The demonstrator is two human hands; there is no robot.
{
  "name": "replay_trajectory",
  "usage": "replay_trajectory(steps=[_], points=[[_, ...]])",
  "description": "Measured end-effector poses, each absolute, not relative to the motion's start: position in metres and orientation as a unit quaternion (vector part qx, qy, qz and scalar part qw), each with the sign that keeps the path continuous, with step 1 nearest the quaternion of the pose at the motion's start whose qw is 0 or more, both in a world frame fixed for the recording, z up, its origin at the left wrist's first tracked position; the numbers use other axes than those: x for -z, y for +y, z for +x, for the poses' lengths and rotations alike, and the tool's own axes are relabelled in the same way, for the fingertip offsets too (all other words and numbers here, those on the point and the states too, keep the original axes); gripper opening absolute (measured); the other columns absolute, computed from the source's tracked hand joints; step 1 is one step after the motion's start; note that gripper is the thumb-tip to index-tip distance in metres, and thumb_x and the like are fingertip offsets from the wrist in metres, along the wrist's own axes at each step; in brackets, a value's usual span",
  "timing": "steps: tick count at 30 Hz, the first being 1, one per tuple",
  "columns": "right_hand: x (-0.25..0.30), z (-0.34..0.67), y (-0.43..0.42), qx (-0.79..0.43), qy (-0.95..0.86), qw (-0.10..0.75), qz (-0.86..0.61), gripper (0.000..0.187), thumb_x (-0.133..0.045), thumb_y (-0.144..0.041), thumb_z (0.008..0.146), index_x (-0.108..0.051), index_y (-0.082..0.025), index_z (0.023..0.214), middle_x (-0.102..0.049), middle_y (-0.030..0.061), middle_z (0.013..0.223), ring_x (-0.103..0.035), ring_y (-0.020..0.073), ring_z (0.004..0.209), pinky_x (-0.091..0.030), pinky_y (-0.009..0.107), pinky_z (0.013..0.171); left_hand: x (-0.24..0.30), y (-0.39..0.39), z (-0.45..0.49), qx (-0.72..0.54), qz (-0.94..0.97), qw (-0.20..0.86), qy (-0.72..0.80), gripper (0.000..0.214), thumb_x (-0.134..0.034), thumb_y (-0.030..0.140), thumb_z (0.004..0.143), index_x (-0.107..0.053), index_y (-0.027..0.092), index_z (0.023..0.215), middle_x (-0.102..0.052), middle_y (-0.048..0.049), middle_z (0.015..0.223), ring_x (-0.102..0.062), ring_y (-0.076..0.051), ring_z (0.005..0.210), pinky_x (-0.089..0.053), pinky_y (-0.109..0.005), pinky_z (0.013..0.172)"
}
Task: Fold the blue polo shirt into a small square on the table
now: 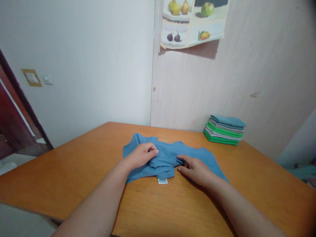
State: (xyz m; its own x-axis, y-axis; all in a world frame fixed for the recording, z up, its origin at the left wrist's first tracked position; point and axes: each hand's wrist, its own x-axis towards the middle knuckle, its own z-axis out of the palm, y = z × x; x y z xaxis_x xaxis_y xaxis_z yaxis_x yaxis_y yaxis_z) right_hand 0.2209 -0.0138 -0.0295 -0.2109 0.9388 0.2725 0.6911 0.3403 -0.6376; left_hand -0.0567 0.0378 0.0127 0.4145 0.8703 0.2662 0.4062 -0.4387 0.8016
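A blue shirt (168, 150) lies spread and bunched on the wooden table, its middle gathered into loose folds. From its near edge a white label (162, 181) sticks out onto the wood. My left hand (145, 154) rests over the left part of the shirt, fingers curled and thumb pressed to them on a fold of the cloth. Beside the bunched middle, my right hand (194, 168) has its thumb and fingers apart. Its fingertips are at the edge of the folds, and no cloth shows gripped between them.
A stack of folded clothes (224, 130), in blue, green, grey and a checked pattern, stands at the table's back right near the wall. The wooden table (81, 164) meets the wall behind. A fruit poster (194, 23) hangs above. A dark red door (17, 105) is at far left.
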Motion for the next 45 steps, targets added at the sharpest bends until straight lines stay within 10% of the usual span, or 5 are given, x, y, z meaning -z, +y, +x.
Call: replay_trajectory(steps=[10,18,30,40,45], points=[[0.011,0.244,0.001,-0.286,-0.465,0.612,-0.573,0.014,-0.064,-0.029,0.086,-0.062,-0.021,0.075,-0.071,0.0026,0.068,-0.064,0.0122,0.053,-0.045,0.02,0.046,-0.004,0.034,-0.064,-0.22,0.846,0.294,0.386,0.096,-0.082,0.061,0.062,-0.049,0.02,0.142,-0.051,-0.0153,0.143,-0.051,-0.032,0.127,-0.042,-0.043,0.105],[0.01,0.286,0.013,-0.27,-0.294,0.772,-0.495,0.008,-0.069,-0.016,0.077,-0.063,-0.022,0.077,-0.068,-0.002,0.064,-0.063,0.0104,0.049,-0.046,0.016,0.039,-0.011,0.027,-0.063,-0.113,0.878,0.279,0.372,0.087,-0.083,0.063,0.058,-0.054,0.026,0.132,-0.054,-0.0093,0.137,-0.052,-0.031,0.125,-0.041,-0.039,0.105],[0.003,0.227,-0.018,-0.173,-0.677,0.47,-0.539,0.021,-0.06,-0.042,0.089,-0.069,-0.023,0.083,-0.068,0.0011,0.075,-0.06,0.0174,0.071,-0.047,0.028,0.063,-0.007,0.032,-0.059,-0.14,0.893,0.258,0.341,0.019,-0.057,0.019,0.074,-0.068,0.023,0.089,-0.069,-0.0003,0.094,-0.06,-0.02,0.091,-0.046,-0.029,0.084],[0.001,0.187,-0.051,-0.216,-0.792,0.346,-0.454,0.048,-0.073,-0.052,0.08,-0.064,-0.025,0.118,-0.07,0.0054,0.104,-0.063,0.0237,0.091,-0.048,0.032,0.076,-0.024,0.022,-0.042,-0.375,0.73,0.418,0.389,0.022,-0.052,0.034,0.084,-0.066,0.018,0.079,-0.062,0.001,0.071,-0.055,-0.015,0.069,-0.044,-0.026,0.064],[0.004,0.178,-0.047,-0.205,-0.777,0.369,-0.468,0.021,-0.062,-0.043,0.089,-0.065,-0.023,0.083,-0.065,0.0015,0.079,-0.058,0.0188,0.075,-0.044,0.029,0.068,-0.026,0.012,-0.031,-0.356,0.73,0.48,0.331,0.029,-0.049,0.036,0.086,-0.072,0.019,0.086,-0.071,-0.0018,0.081,-0.063,-0.02,0.085,-0.05,-0.031,0.08]])
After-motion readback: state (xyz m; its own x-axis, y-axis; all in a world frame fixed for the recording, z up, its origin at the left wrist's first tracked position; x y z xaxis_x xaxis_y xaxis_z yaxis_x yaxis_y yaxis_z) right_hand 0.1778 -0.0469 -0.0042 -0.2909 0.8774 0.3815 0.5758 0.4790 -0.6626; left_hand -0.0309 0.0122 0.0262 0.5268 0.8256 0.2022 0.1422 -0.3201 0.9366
